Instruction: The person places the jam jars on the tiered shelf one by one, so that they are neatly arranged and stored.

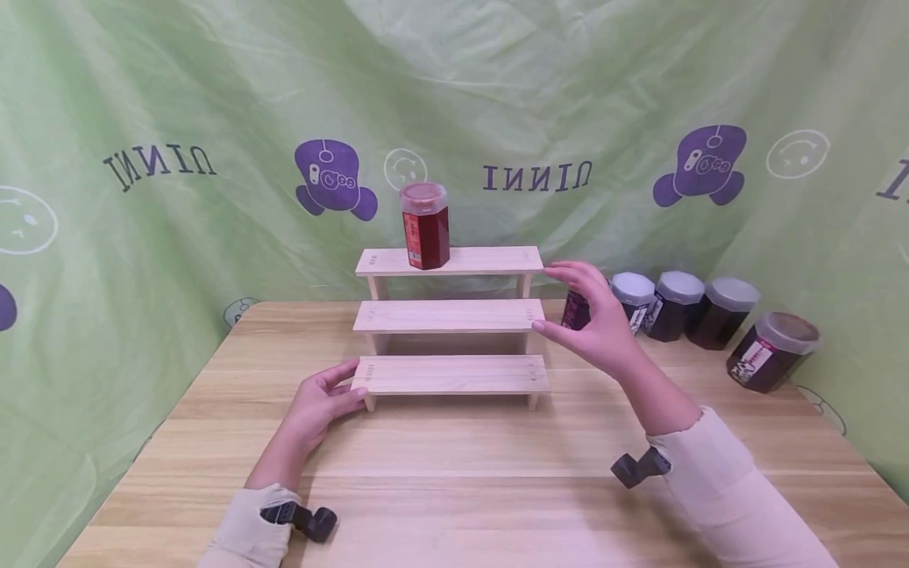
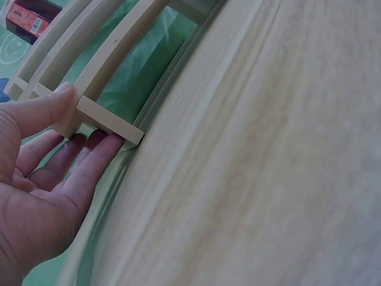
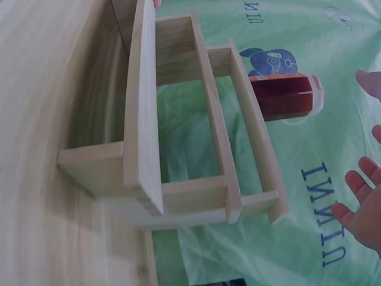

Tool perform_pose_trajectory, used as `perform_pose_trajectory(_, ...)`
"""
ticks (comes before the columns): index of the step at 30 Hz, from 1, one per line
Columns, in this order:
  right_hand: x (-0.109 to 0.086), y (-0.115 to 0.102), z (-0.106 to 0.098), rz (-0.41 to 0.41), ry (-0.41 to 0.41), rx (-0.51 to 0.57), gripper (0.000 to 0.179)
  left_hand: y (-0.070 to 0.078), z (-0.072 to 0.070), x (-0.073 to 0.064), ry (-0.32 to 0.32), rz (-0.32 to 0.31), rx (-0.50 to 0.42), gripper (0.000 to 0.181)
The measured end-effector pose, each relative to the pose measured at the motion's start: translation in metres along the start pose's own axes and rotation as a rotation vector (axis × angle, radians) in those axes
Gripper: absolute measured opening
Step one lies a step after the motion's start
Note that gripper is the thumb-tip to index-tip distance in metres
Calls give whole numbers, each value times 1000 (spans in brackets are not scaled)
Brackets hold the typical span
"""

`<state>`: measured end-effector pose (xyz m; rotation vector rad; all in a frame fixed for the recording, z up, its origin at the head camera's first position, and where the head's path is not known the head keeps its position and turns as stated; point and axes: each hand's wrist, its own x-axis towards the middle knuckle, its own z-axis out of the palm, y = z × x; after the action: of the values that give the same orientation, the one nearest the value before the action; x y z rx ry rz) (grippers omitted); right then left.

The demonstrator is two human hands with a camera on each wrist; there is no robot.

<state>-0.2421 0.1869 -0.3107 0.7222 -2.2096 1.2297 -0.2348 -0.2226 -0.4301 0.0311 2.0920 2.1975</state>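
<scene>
Wooden rack (image 1: 447, 315): on the tabletop (image 1: 454, 481) near its far edge, three stepped shelves.
Left hand (image 1: 317, 406): at the rack's 8 o'clock, thumb and fingers gripping the bottom shelf's end.
Right hand (image 1: 596, 327): at 3 o'clock, fingers spread wide, holding nothing, just beside the upper shelves' ends.
Step in hand: seemingly steadying or squaring the rack.
Next move: probably calls for gentle, level handling, since the red jar (image 1: 433, 233) stands loose on the top shelf, near 12 o'clock.
Dark jars (image 1: 675, 312): towards 3 o'clock; the right hand partly hides the nearest.
Green backdrop (image 1: 454, 71): close behind, limiting rearward room.
</scene>
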Motion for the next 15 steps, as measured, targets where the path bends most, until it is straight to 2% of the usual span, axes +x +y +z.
perform_pose_trajectory(9,-16,8,-11,52,38,-4,69,1,0,0,9,2,17,68)
perform_pose_trajectory(15,-29,14,-16,72,79,62,68,0,0,-1,-1,9,21,67)
